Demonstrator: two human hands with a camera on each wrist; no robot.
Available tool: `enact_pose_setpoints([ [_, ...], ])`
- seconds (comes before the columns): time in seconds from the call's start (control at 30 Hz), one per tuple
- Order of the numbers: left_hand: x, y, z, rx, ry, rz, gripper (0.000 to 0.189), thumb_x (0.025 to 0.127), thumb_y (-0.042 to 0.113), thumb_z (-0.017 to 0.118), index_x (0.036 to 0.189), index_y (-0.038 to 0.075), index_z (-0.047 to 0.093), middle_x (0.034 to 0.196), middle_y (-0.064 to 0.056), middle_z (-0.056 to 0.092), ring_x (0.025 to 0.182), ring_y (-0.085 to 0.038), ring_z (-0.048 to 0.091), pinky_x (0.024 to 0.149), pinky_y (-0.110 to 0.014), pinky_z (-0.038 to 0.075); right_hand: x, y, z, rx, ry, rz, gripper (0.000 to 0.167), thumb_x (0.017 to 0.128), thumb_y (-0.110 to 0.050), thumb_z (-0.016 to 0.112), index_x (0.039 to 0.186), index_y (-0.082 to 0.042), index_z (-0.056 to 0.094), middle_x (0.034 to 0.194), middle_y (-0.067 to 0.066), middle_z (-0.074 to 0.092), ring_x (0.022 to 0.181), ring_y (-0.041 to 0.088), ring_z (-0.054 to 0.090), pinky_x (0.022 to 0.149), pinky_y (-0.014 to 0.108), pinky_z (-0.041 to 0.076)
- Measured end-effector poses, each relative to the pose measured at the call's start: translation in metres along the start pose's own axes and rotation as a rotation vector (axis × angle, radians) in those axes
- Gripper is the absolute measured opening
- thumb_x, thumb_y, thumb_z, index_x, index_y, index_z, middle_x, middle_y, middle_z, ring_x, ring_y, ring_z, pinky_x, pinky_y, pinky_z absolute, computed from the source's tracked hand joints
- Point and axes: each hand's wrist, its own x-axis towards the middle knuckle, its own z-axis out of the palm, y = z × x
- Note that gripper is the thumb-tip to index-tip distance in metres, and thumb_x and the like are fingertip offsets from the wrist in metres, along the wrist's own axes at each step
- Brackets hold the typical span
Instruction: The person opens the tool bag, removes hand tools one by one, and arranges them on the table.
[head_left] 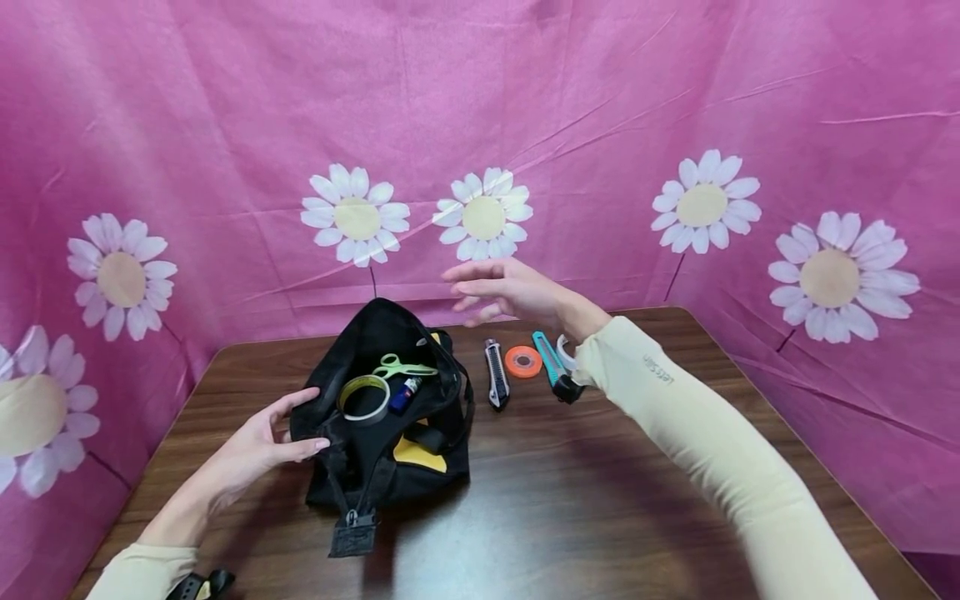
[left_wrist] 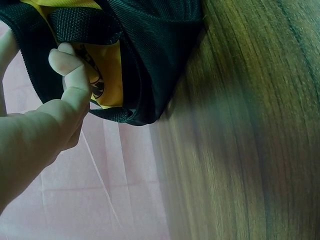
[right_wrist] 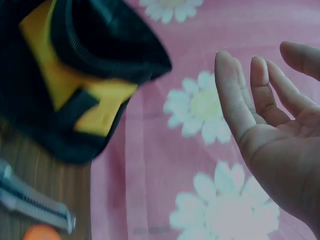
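A black and yellow tool bag [head_left: 390, 425] lies open on the wooden table [head_left: 570, 492]. Inside it I see a roll of tape [head_left: 364, 398], green scissors [head_left: 401, 367] and a small blue item [head_left: 405, 394]. My left hand [head_left: 262, 442] holds the bag's left rim, thumb [left_wrist: 70, 75] pressed on the black edge [left_wrist: 85, 22]. My right hand [head_left: 510, 292] hovers in the air above the table, behind the bag, fingers [right_wrist: 235, 100] straight and spread, holding nothing. The bag [right_wrist: 65, 75] shows in the right wrist view too.
To the right of the bag lie a grey utility knife [head_left: 496, 383], an orange tape roll [head_left: 522, 361], a teal cutter [head_left: 553, 367] and a clear item [head_left: 566, 354]. Pink daisy cloth [head_left: 480, 150] hangs behind and at both sides.
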Motion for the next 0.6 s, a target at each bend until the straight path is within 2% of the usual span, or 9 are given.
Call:
enact_pose_setpoints([
  [0.2,0.000,-0.001,0.000,0.007,0.001,-0.010,0.083,0.092,0.005,0.074,0.157,-0.002,0.023,0.117,-0.016,0.065,0.094,-0.015,0.068,0.079,-0.038,0.057,0.027,-0.005,0.032,0.050,-0.109,0.016,0.038,0.106,-0.012,0.054,0.141,0.001,0.055,0.140,0.017,0.057,0.121,0.039,0.060,0.093,0.051,0.053],
  [0.3,0.000,-0.002,0.000,0.010,0.009,-0.013,0.082,0.091,0.005,0.075,0.157,-0.001,0.025,0.121,-0.018,0.063,0.097,-0.015,0.068,0.080,-0.037,0.057,0.038,-0.007,0.048,0.053,-0.156,0.028,0.040,0.107,-0.012,0.052,0.145,0.001,0.051,0.141,0.016,0.056,0.121,0.036,0.060,0.093,0.049,0.054],
  [0.47,0.000,0.000,-0.001,0.016,0.002,-0.008,0.082,0.092,0.005,0.074,0.157,-0.001,0.024,0.122,-0.021,0.063,0.098,-0.016,0.068,0.081,-0.036,0.057,0.056,0.001,0.069,0.018,-0.187,0.043,0.041,0.108,-0.012,0.049,0.146,0.002,0.049,0.148,0.021,0.050,0.114,0.029,0.063,0.090,0.046,0.055],
  [0.6,-0.001,0.000,0.000,0.014,-0.002,-0.018,0.082,0.092,0.006,0.074,0.157,0.000,0.024,0.121,-0.020,0.065,0.099,-0.016,0.068,0.082,-0.035,0.056,0.068,0.016,0.080,-0.033,-0.190,0.099,0.043,0.107,-0.013,0.052,0.147,0.002,0.049,0.150,0.021,0.048,0.117,0.030,0.061,0.090,0.043,0.056],
])
